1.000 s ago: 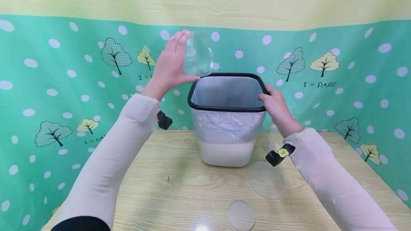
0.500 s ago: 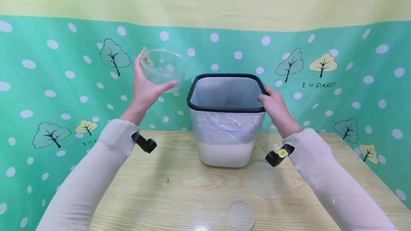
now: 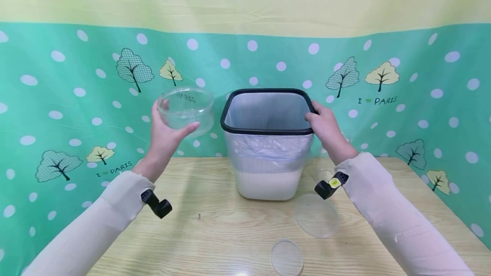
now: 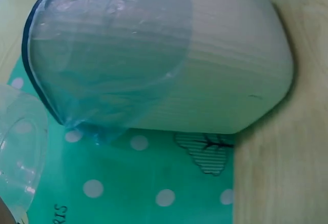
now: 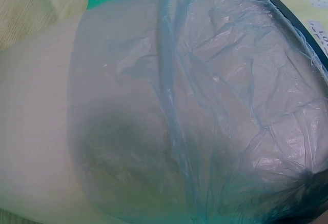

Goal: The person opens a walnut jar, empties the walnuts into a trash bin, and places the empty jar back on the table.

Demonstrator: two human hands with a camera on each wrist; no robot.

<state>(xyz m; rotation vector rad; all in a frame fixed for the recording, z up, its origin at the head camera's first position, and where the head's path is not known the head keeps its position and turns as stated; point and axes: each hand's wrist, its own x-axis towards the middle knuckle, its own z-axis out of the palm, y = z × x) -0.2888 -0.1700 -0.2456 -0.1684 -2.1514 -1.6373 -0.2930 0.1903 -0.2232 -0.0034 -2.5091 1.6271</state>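
My left hand [image 3: 166,133] grips a clear round plastic container [image 3: 187,112] from its left side, thumb along the front and fingers behind. The container is raised above the table, its open mouth up, left of the bin. Part of it shows at the left edge of the left wrist view. A white trash bin [image 3: 270,184] stands upright at the table's back, with a black rim [image 3: 268,131] and a thin bluish liner bag [image 3: 272,150] folded over its outside. At the rim's right side my right hand [image 3: 326,129] holds on, thumb over the edge. Liner and bin wall fill the right wrist view.
A large clear round lid [image 3: 316,216] lies in front of the bin, to the right. Nearer the front is a smaller clear lid [image 3: 287,257]. Another clear object [image 3: 322,175] sits partly behind the right wrist camera. A patterned green curtain [image 3: 245,63] hangs behind the wooden table [image 3: 230,233].
The container, tipped sideways at the bin's left rim a second ago, has been turned mouth up and moved left and down by my left hand. My right hand has stayed on the rim.
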